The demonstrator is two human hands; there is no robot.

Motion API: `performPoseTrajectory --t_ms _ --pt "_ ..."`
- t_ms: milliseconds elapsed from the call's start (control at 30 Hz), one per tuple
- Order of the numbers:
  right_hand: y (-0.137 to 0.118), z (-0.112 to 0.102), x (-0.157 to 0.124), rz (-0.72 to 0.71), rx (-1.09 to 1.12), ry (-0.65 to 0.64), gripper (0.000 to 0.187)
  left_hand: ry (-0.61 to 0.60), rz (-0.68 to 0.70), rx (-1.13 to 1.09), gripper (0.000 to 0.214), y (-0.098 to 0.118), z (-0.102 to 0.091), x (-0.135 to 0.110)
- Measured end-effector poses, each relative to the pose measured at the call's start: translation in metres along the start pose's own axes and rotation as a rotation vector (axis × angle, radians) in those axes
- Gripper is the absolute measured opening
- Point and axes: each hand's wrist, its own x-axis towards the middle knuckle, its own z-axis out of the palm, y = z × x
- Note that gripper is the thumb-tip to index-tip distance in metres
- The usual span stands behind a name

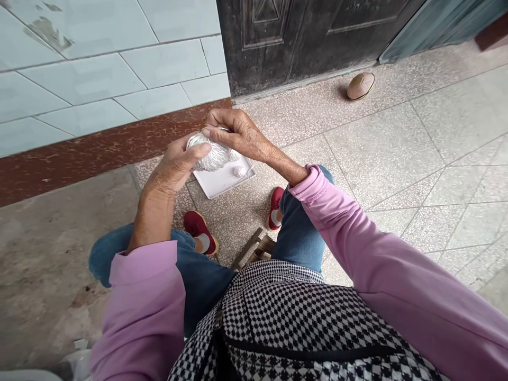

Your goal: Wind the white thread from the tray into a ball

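Observation:
A ball of white yarn (213, 157) rests in my left hand (174, 163), whose thumb presses on its near side while the fingers go out of sight behind it. Over the top of the ball, my right hand (238, 135) is closed, thumb against the curled fingers. Whatever lies in that pinch is too small to make out, though it sits right beside the yarn. Below both hands a shallow white tray (218, 183) lies on the floor. In it is a small white ball (240, 171), and another white lump is partly hidden by the yarn ball.
A toy ball (361, 85) lies on the floor by the dark door (278, 47). The tiled wall (99, 79) with its brown skirting runs along the left. Between my legs shows a wooden stool (256, 247). White plastic items (77, 360) are at the lower left.

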Motion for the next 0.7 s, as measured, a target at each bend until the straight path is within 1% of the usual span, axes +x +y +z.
performPoseTrajectory --t_ms 67,133,233,300,367,433,567,633,700 --pt "0.003 -0.001 0.003 0.016 0.007 -0.008 0.058 0.010 -0.008 -0.003 0.062 0.001 -0.001 0.000" --pt "0.010 -0.002 0.007 0.016 0.034 0.011 0.063 -0.018 -0.032 -0.019 0.053 0.003 -0.001 0.001" --pt "0.020 0.000 0.013 0.011 0.091 0.054 0.067 -0.077 -0.053 -0.075 0.049 0.006 -0.001 0.002" --pt "0.025 0.002 0.015 -0.009 0.134 0.072 0.070 -0.072 -0.039 -0.114 0.053 0.008 0.000 0.002" --pt "0.027 0.005 0.017 -0.029 0.171 0.082 0.074 -0.053 -0.018 -0.138 0.063 0.010 0.000 0.001" --pt "0.029 0.008 0.019 -0.018 0.190 0.083 0.078 -0.036 -0.006 -0.149 0.076 0.011 0.001 0.000" --pt "0.037 0.009 0.027 0.008 0.209 0.127 0.078 0.006 0.035 -0.134 0.096 0.009 0.004 0.001" --pt "0.043 0.008 0.031 -0.008 0.197 0.138 0.078 0.037 0.095 -0.112 0.100 0.006 0.006 0.004" --pt "0.048 0.006 0.033 -0.031 0.179 0.134 0.078 0.110 0.170 -0.102 0.095 0.004 0.008 0.008"
